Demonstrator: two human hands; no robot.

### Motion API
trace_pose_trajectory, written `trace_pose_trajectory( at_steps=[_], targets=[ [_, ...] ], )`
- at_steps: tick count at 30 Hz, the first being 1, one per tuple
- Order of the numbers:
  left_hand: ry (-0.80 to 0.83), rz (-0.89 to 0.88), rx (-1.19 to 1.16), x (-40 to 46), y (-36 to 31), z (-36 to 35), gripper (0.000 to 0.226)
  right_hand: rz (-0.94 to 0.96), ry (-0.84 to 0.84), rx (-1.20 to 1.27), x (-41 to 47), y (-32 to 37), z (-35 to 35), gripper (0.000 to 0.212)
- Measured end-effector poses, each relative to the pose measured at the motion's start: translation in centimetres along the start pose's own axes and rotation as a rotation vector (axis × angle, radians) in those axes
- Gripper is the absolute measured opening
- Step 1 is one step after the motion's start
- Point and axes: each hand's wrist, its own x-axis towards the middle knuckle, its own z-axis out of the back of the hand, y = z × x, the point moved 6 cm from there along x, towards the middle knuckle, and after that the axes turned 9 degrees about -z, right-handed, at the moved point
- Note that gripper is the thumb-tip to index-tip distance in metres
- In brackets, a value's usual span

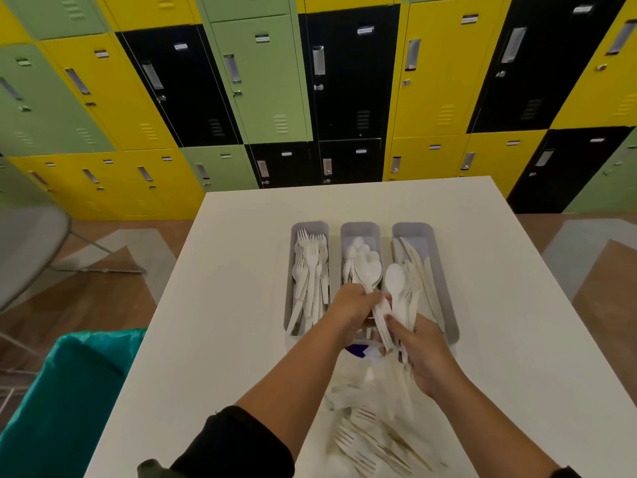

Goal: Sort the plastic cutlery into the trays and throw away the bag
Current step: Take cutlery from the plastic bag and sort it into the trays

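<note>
Two bare hands meet over three grey trays set side by side on a white table. The left hand curls its grip round the handles of a bunch of white plastic spoons, their bowls lying over the middle tray. The right hand pinches more white cutlery, a single spoon standing up from its grip between the middle tray and the right tray. The left tray holds forks; the right tray holds knives. Just below the hands, at the table's near side, a clear plastic bag lies crumpled, with loose forks blurred in front of it. A bin with a green liner stands beside the table's left edge. Yellow, green and black lockers fill the wall behind.
</note>
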Motion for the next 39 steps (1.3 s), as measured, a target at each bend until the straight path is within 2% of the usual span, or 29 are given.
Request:
trace_pose_trajectory(
  at_steps=[4, 7, 9, 10, 12, 14, 15, 18, 20, 22, 26, 28, 31, 35, 39],
  targets=[
    [-0.074, 0.036, -0.149, 1.0, -0.6, 0.6, 0.029, -0.018, 0.002, -0.046, 0.4, -0.3, 0.3, 0.018],
    [-0.100, 0.050, -0.143, 2.3, -1.1, 0.9, 0.030, -0.029, -0.014, -0.059, 0.9, -0.7, 0.9, 0.021],
    [-0.095, 0.011, 0.009, 3.1, -1.1, 1.2, 0.030, -0.030, -0.014, -0.057, 1.0, -0.7, 1.1, 0.020],
    [-0.115, -0.037, 0.166, 3.4, -1.2, 1.5, 0.033, -0.025, -0.005, -0.054, 1.0, -0.5, 1.0, 0.020],
    [-0.211, -0.219, 0.427, 3.3, -2.2, 1.9, 0.037, -0.009, 0.025, -0.043, 0.9, -0.3, 0.9, 0.020],
    [-0.303, -0.327, 0.394, 2.6, -3.1, 2.0, 0.039, 0.005, 0.043, -0.045, 0.9, 0.0, 0.9, 0.020],
    [-0.286, -0.315, 0.358, 2.6, -3.1, 1.7, 0.037, 0.014, 0.053, -0.048, 0.8, 0.1, 0.8, 0.020],
    [0.037, -0.060, 0.179, 2.3, -1.3, -0.4, 0.030, 0.035, 0.091, -0.065, 0.7, 0.3, 0.4, 0.020],
    [0.155, 0.022, 0.078, 1.9, -0.3, -1.0, 0.025, 0.046, 0.124, -0.092, 0.5, 0.3, -0.1, 0.018],
    [0.103, -0.010, 0.044, 2.2, 0.0, -0.8, 0.021, 0.056, 0.148, -0.118, 0.2, 0.3, -0.5, 0.017],
    [-0.064, -0.050, -0.217, 2.6, -0.6, 0.0, 0.017, 0.038, 0.159, -0.123, -0.1, 0.2, -0.5, 0.015],
    [-0.169, -0.077, -0.264, 2.8, -1.1, 0.4, 0.019, 0.028, 0.163, -0.124, -0.3, 0.3, -0.4, 0.017],
    [-0.312, -0.186, -0.198, 3.0, -2.0, 1.7, 0.019, 0.008, 0.159, -0.127, -0.3, 0.2, -0.2, 0.019],
    [-0.425, -0.309, -0.045, 3.3, -3.0, 3.5, 0.022, -0.016, 0.139, -0.129, 0.0, -0.3, 0.4, 0.021],
    [-0.477, -0.290, 0.107, 4.7, -3.3, 4.8, 0.021, -0.011, 0.109, -0.100, 0.3, -0.3, 1.0, 0.022]
  ],
)
